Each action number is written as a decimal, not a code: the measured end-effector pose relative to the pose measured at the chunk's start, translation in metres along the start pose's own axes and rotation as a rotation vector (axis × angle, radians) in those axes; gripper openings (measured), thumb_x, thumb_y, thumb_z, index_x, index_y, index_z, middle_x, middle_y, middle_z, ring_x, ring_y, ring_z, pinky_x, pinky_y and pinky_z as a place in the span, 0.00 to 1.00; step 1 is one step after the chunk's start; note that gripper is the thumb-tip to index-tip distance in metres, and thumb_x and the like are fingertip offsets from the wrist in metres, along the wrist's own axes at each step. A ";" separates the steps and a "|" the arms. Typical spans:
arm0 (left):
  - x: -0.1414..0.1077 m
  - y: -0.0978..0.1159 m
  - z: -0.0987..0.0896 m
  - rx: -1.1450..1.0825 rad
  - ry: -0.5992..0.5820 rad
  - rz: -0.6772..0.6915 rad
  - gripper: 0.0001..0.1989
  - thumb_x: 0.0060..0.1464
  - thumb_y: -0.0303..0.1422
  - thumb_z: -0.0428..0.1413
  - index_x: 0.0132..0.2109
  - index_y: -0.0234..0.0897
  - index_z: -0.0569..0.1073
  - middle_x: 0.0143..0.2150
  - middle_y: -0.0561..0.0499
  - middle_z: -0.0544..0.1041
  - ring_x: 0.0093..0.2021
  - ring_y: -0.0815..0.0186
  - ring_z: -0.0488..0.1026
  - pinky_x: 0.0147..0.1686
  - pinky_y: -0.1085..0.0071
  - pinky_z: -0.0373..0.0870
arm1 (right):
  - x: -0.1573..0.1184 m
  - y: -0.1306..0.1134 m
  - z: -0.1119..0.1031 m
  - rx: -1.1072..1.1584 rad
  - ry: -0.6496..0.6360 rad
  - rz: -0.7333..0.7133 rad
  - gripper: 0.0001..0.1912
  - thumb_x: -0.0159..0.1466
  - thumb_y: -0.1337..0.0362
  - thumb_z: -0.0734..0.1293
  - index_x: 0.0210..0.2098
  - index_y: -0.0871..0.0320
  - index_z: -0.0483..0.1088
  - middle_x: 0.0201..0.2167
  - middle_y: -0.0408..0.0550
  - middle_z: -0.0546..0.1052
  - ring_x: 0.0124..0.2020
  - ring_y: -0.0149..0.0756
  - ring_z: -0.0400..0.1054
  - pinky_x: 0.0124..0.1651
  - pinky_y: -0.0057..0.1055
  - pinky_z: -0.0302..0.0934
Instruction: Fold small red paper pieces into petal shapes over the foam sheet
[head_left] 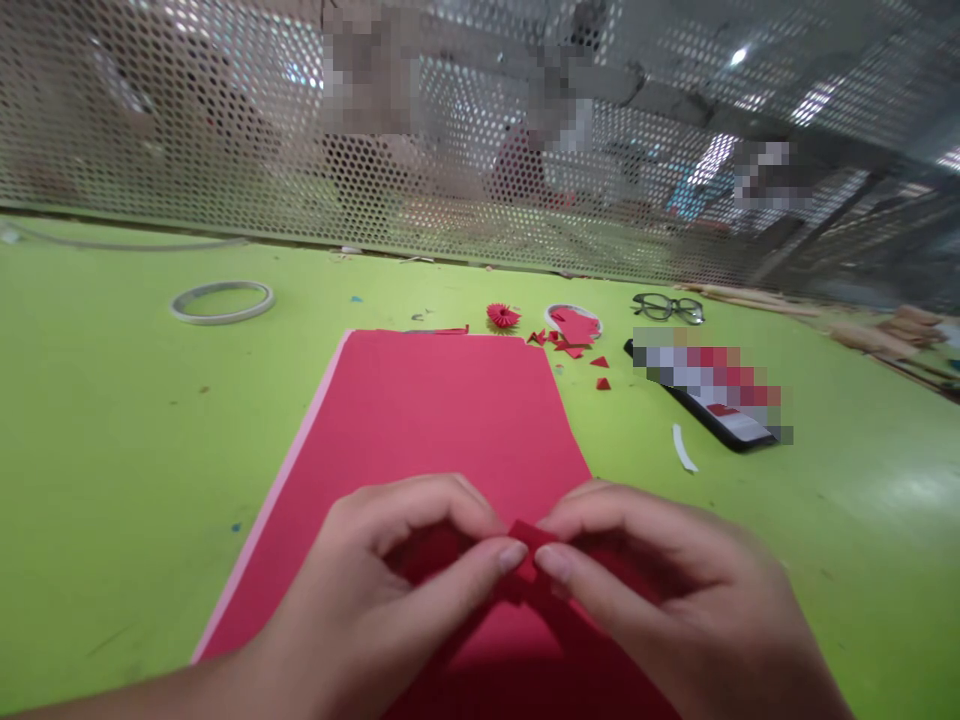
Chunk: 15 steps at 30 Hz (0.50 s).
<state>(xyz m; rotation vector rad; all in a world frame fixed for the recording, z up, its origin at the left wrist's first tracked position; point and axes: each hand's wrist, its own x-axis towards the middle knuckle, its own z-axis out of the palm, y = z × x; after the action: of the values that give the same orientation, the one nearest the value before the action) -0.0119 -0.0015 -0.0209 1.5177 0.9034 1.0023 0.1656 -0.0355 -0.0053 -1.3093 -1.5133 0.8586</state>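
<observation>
A small piece of red paper (530, 537) is pinched between both hands, just above a large stack of red paper sheets (442, 410). My left hand (405, 570) grips its left side between thumb and index finger. From the right, my right hand (652, 570) holds the other side in a similar pinch. The fingers cover much of the piece, so its full folded shape is hidden. Beyond the sheets lie a pleated red paper rosette (502, 316) and several small folded red paper triangles (603, 384).
A roll of white tape (222, 302) lies at the back left of the green table (112, 420). At the right are a phone (705, 395), eyeglasses (667, 308) and a white paper strip (683, 449). A perforated metal screen (262, 150) borders the far edge, people behind it.
</observation>
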 end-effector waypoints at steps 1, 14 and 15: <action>0.000 0.000 0.000 -0.002 0.003 0.002 0.08 0.52 0.25 0.62 0.26 0.39 0.79 0.23 0.57 0.80 0.24 0.72 0.75 0.25 0.84 0.70 | 0.000 0.000 0.000 -0.005 0.002 0.007 0.08 0.56 0.72 0.72 0.26 0.51 0.78 0.23 0.35 0.82 0.24 0.26 0.75 0.29 0.15 0.68; -0.002 0.001 0.001 0.034 -0.034 0.025 0.09 0.53 0.25 0.60 0.26 0.39 0.78 0.24 0.57 0.80 0.24 0.72 0.74 0.26 0.83 0.69 | 0.001 -0.007 0.001 0.013 -0.040 0.171 0.07 0.56 0.68 0.69 0.23 0.53 0.75 0.20 0.38 0.79 0.23 0.30 0.73 0.26 0.20 0.66; -0.002 0.001 0.002 0.048 -0.043 0.010 0.09 0.53 0.26 0.60 0.26 0.39 0.78 0.24 0.56 0.79 0.24 0.71 0.74 0.25 0.82 0.69 | 0.001 -0.007 0.001 -0.011 -0.049 0.162 0.07 0.56 0.69 0.68 0.23 0.53 0.74 0.20 0.38 0.79 0.23 0.30 0.73 0.26 0.20 0.66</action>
<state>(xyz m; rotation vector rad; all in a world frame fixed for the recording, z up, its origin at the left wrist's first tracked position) -0.0110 -0.0044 -0.0205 1.5799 0.8962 0.9578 0.1625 -0.0358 0.0012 -1.4436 -1.4661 0.9933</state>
